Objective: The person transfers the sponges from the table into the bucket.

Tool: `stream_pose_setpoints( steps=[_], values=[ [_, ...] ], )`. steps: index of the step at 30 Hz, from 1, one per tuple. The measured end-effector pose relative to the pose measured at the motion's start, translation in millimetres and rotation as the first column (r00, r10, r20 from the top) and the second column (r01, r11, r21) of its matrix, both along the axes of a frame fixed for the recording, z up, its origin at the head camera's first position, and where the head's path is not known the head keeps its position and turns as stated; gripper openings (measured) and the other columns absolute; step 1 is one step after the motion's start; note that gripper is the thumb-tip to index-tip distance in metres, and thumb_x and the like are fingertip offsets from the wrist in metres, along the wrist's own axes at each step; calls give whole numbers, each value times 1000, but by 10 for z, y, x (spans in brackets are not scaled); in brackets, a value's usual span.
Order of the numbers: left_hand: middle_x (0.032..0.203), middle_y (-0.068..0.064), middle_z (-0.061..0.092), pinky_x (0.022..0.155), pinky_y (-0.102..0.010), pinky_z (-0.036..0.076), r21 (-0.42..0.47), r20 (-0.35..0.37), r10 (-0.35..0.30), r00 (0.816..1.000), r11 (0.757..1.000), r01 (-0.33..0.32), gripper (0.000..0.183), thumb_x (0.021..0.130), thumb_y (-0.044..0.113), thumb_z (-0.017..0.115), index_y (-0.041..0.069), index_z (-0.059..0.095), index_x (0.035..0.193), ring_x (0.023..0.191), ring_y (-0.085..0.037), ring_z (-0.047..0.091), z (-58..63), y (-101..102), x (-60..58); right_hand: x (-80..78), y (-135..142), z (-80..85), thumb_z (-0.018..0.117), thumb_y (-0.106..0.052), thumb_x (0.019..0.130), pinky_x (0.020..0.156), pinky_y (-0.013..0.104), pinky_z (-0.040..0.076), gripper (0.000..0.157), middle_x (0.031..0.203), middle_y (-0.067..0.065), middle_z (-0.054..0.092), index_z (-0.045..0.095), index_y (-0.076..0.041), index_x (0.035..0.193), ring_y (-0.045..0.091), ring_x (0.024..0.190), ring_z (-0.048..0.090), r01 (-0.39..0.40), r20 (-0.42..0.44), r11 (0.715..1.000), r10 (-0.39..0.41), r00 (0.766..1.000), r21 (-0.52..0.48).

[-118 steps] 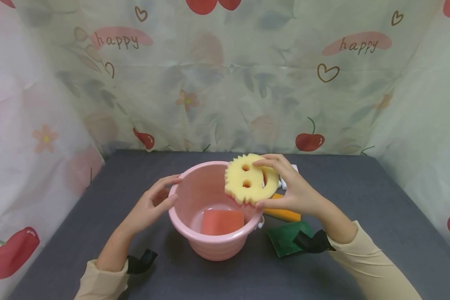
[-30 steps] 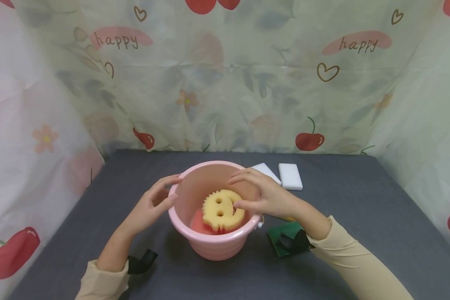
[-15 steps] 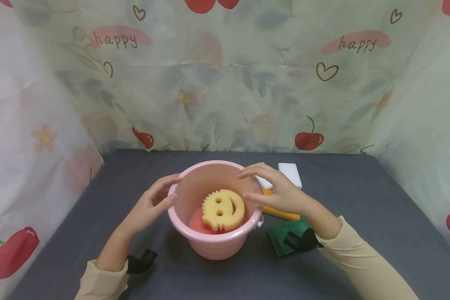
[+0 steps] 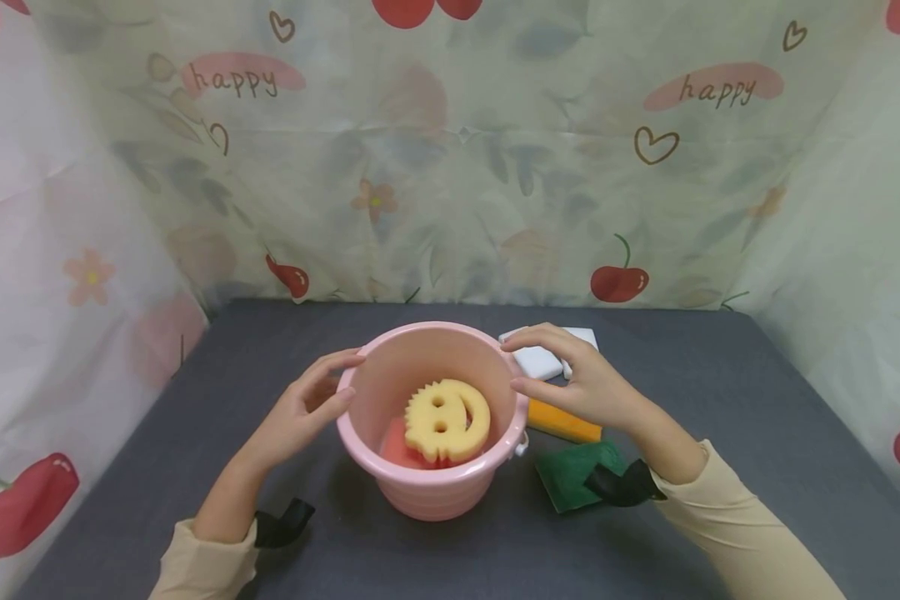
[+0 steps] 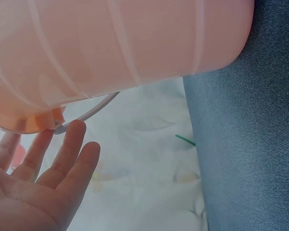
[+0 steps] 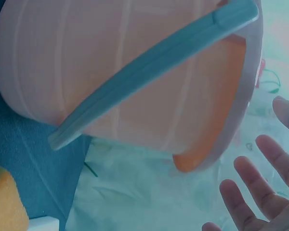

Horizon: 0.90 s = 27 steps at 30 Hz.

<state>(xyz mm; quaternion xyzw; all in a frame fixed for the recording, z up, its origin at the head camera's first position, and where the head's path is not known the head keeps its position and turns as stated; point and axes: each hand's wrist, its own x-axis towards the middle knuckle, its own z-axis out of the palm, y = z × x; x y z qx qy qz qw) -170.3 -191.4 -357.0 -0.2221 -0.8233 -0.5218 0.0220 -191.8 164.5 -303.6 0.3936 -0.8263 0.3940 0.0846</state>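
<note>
The pink bucket (image 4: 435,467) stands on the bench between the hands, the left hand (image 4: 303,408) resting relaxed fingers on its rim, the right hand (image 4: 581,379) open and empty just beside it, the yellow smiley sponge (image 4: 447,419) lying inside.

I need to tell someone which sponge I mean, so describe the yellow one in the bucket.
On the grey table stands a pink bucket. Inside, atop a red sponge, leans the yellow sponge: round, jagged-edged, with a cut-out smiley face.
</note>
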Motion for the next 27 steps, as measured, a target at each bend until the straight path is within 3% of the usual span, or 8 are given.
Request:
stream_pose_setpoints(
  steps=[9,12,15,20,27],
  values=[
    [145,-9,38,80,-22,52,-3,-4,4,1000,1000,-4,43,93,14,54,15,44,135,103,-14,60,-1,4,-1,3,173,-22,71,-11,81,98,37,42,38,121,-1,60,61,-17,117,10,115,48,115,13,993,-115,993,7],
    [145,-9,38,80,-22,52,2,-7,0,1000,1000,0,43,93,13,54,15,45,135,103,-9,60,-1,3,-1,-3,229,-45,70,-11,82,97,30,42,37,122,-2,59,61,-18,117,12,114,49,143,26,990,-143,989,4],
    [145,-10,38,80,-21,52,9,-8,-4,1000,1000,4,43,93,13,54,14,44,135,104,-15,60,-2,4,0,-21,280,-80,70,-10,82,96,21,41,38,122,0,59,60,-17,118,15,112,50,141,21,990,-141,990,-7],
    [145,-10,37,80,-21,52,13,-2,-6,1000,1000,6,43,93,13,54,14,44,135,108,-31,58,0,5,2,-45,341,-126,70,-9,81,93,18,41,38,120,4,59,60,-14,118,5,109,50,141,35,990,-140,989,-18],
    [146,-11,37,81,-20,51,19,6,-11,1000,1000,11,44,93,12,54,14,44,136,109,-34,57,4,10,4,-123,449,-230,68,-7,82,96,10,37,38,120,7,60,60,-11,119,-4,109,47,161,34,987,-161,986,-19]
  ],
)
